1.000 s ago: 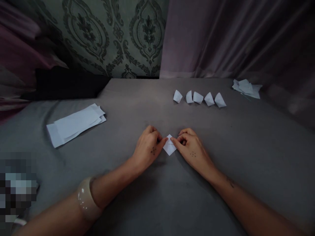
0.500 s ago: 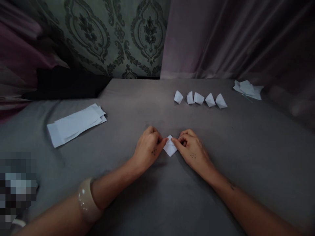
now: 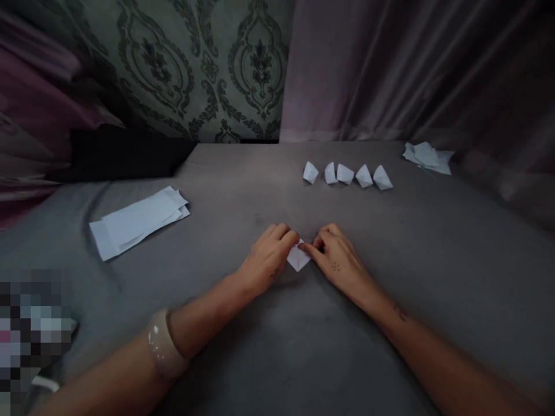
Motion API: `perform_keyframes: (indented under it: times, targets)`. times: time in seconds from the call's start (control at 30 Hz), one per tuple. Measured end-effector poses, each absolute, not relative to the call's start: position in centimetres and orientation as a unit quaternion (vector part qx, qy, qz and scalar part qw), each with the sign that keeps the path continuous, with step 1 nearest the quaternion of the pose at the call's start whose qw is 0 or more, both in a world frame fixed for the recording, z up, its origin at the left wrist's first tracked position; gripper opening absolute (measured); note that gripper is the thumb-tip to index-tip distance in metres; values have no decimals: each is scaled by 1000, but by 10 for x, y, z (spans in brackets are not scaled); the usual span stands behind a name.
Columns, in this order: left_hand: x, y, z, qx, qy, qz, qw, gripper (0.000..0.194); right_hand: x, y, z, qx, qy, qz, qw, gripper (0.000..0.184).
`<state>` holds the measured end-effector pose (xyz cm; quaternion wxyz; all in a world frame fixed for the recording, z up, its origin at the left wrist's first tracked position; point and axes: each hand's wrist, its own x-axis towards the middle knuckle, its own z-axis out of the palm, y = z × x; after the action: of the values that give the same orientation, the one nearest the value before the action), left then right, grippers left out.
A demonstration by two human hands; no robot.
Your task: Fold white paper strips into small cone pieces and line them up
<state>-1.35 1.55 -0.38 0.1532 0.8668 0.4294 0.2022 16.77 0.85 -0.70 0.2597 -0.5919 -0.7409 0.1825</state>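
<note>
A small folded piece of white paper (image 3: 298, 263) lies between my two hands on the grey sheet, one corner pointing toward me. My left hand (image 3: 272, 252) is closed at its left and upper edge, with the fingers bent over the top corner. On the other side my right hand (image 3: 340, 254) pinches the right edge, its thumb laid across the paper's upper part. Both hands hide parts of the paper's sides and top. Farther back stand several folded white paper shapes (image 3: 345, 174) in a row.
A stack of white paper strips (image 3: 139, 222) lies to the left. Loose paper pieces (image 3: 427, 157) rest at the back right. Dark cloth (image 3: 125, 156) lies at the back left, and a purple curtain (image 3: 329, 69) hangs behind. A blurred-out patch covers the lower left.
My left hand has turned over the paper, its fingers now at the top corner instead of the thumb on the left edge. The right hand stays nearly in place. The view has shifted slightly.
</note>
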Motion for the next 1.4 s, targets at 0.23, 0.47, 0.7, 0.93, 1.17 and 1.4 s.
perform_keyframes:
  times: [0.23, 0.47, 0.7, 0.93, 1.17, 1.4]
  targets:
    - [-17, 17, -4, 903, 364, 180, 143, 27, 187, 15, -8, -563, -737, 255, 273, 14]
    - [-17, 14, -1, 903, 365, 179, 138, 30, 192, -8, -3, -514, -763, 230, 317, 30]
    - [-20, 11, 0, 917, 360, 143, 98, 31, 188, -27, 3, -454, -855, 128, 215, 43]
    - [-24, 1, 9, 940, 331, 81, 19, 32, 178, -25, 6, -487, -830, 130, 240, 43]
    - [-25, -2, 11, 943, 331, 33, -28, 30, 155, -34, 1, -463, -846, 105, 243, 51]
    - [-40, -3, 15, 936, 349, 40, -9, 29, 154, -36, 5, -473, -858, 78, 183, 43]
